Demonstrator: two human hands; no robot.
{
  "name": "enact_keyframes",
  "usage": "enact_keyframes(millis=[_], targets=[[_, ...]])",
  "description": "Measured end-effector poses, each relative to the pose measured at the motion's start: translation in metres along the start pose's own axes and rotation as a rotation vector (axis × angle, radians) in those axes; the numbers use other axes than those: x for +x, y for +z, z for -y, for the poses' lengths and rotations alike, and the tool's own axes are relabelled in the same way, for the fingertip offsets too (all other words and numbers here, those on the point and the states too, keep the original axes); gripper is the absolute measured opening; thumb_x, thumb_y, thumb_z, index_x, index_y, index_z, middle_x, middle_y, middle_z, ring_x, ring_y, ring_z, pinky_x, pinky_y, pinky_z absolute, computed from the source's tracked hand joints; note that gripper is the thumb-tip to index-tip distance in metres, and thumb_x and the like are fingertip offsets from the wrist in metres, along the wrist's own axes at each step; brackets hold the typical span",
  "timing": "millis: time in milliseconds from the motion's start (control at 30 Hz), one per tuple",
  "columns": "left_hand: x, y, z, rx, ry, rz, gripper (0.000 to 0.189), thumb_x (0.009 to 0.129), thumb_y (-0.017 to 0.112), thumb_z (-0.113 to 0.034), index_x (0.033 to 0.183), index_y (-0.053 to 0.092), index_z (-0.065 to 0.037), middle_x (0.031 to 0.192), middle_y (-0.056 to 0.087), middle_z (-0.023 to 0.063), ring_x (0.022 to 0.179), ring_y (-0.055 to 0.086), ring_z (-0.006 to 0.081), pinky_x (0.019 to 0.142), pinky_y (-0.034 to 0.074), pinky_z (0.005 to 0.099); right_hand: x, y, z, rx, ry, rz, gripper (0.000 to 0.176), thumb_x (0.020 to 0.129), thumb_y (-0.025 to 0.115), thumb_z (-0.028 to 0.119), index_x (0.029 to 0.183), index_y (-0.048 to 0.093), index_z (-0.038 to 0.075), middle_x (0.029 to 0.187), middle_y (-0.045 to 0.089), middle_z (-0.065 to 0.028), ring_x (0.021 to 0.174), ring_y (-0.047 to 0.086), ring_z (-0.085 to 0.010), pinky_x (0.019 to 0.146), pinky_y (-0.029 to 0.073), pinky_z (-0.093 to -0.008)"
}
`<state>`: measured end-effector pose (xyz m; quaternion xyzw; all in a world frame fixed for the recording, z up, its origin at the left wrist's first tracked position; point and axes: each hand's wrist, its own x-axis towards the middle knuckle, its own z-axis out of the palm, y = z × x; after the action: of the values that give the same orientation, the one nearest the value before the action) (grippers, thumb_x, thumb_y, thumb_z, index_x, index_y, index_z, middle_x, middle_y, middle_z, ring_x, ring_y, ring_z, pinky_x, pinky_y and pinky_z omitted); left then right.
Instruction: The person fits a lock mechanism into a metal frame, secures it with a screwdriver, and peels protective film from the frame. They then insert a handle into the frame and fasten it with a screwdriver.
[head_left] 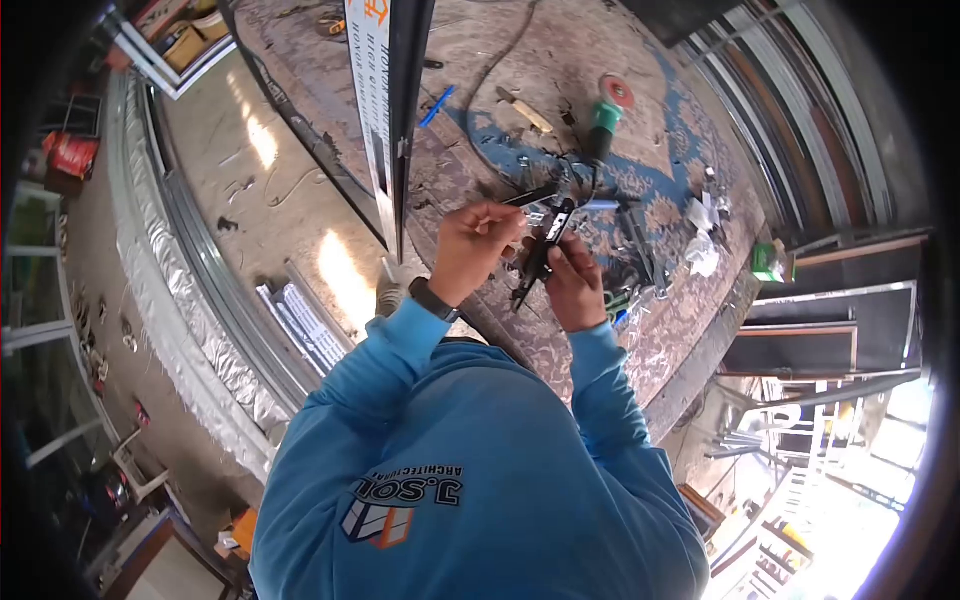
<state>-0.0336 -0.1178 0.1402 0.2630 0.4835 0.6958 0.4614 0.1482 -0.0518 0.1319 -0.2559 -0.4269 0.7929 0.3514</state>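
Observation:
My right hand (577,285) is closed around a long, narrow black fitting (548,243) with a silver-white insert along its face. The fitting is tilted, its lower end reaching down past the fingers. Just to its left, my left hand (478,245), with a dark wristband, has thumb and fingers pinched together close to the fitting's side. A small silvery piece (534,218) shows at those fingertips; I cannot tell whether they grip it. Both hands are over a patterned carpet (640,350) on the work surface.
A green angle grinder (604,125) with a reddish disc lies beyond my hands, its cord nearby. Upright at left stands a dark frame profile (400,140) with printed tape. Blue strip (437,106), crumpled plastic (703,240) and black profile pieces (640,245) lie around.

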Motion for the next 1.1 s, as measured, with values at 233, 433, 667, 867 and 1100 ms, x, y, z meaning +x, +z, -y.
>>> enact_keyframes(millis=[233, 433, 667, 867, 1100], targets=[[-0.011, 0.004, -0.009, 0.228, 0.21, -0.016, 0.013, 0.096, 0.079, -0.011, 0.101, 0.075, 0.0, 0.087, 0.076, 0.0052, 0.074, 0.073, 0.0103, 0.063, 0.059, 0.0248, -0.013, 0.018, -0.006, 0.032, 0.015, -0.047, 0.032, 0.106, 0.058, 0.001, 0.138, 0.056, 0.004, 0.128, 0.068, -0.0084, 0.122, 0.066, -0.0188, 0.102, 0.053, -0.0336], [-0.025, 0.027, -0.026, 0.515, 0.601, 0.082, 0.015, 0.091, 0.082, -0.004, 0.103, 0.076, 0.0, 0.101, 0.077, 0.0109, 0.08, 0.076, 0.0162, 0.067, 0.061, 0.0282, -0.018, 0.028, -0.011, 0.188, -0.145, -0.005, 0.033, 0.108, 0.058, 0.003, 0.14, 0.052, 0.004, 0.131, 0.065, -0.0094, 0.122, 0.063, -0.0188, 0.106, 0.051, -0.0344], [-0.019, 0.037, -0.034, 0.685, 0.747, 0.212, 0.013, 0.092, 0.078, -0.002, 0.105, 0.077, -0.003, 0.108, 0.074, 0.0118, 0.085, 0.075, 0.0193, 0.069, 0.06, 0.0301, -0.024, 0.017, -0.009, 0.262, -0.151, 0.011, 0.026, 0.11, 0.055, 0.006, 0.136, 0.058, 0.004, 0.13, 0.066, -0.0077, 0.121, 0.064, -0.0194, 0.105, 0.051, -0.0371], [-0.006, 0.038, -0.027, 0.592, 0.399, 0.273, 0.015, 0.091, 0.08, -0.002, 0.105, 0.073, -0.003, 0.1, 0.075, 0.007, 0.083, 0.073, 0.0133, 0.07, 0.059, 0.0275, -0.033, -0.004, -0.023, 0.164, 0.019, -0.155, 0.022, 0.111, 0.052, 0.008, 0.13, 0.063, 0.005, 0.121, 0.068, -0.0035, 0.114, 0.066, -0.0165, 0.099, 0.051, -0.0348], [0.017, 0.017, 0.032, 0.323, -0.301, 0.44, 0.014, 0.092, 0.082, -0.007, 0.102, 0.072, -0.003, 0.095, 0.076, 0.0041, 0.086, 0.072, 0.01, 0.076, 0.058, 0.0251, -0.054, -0.028, -0.032, 0.031, 0.057, -0.198, 0.032, 0.111, 0.059, 0.021, 0.13, 0.063, -0.004, 0.113, 0.074, -0.0098, 0.105, 0.071, -0.016, 0.092, 0.058, -0.0323]])
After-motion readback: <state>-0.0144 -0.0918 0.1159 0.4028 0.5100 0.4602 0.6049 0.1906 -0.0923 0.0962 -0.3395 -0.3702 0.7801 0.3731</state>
